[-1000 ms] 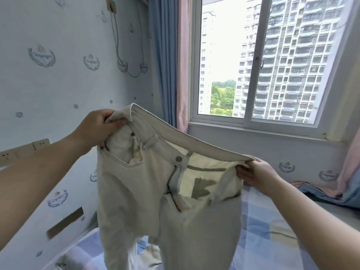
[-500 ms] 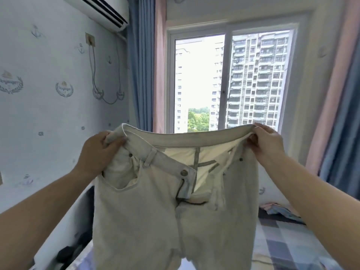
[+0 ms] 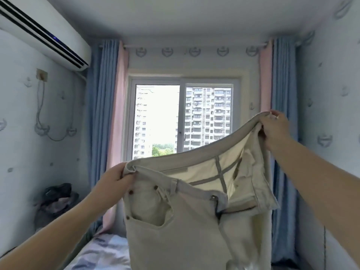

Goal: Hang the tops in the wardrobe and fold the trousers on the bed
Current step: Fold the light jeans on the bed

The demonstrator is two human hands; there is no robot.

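Both hands are up in the air holding the beige trousers (image 3: pixel 181 221) stretched between them: left hand (image 3: pixel 115 177) pinches one waistband end, right hand (image 3: pixel 273 129) grips the other, higher up. The fly's open, with the legs dangling over the checked bed (image 3: pixel 103 252).

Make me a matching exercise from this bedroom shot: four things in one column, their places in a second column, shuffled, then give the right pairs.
Things:
1. air conditioner
2. beige trousers
3. checked bedsheet
4. dark pile of clothes

Places:
A. held up by the waistband between left hand and right hand
B. low at the left wall
C. high on the left wall
D. at the bottom, under the trousers

Pairs: 1-C, 2-A, 3-D, 4-B
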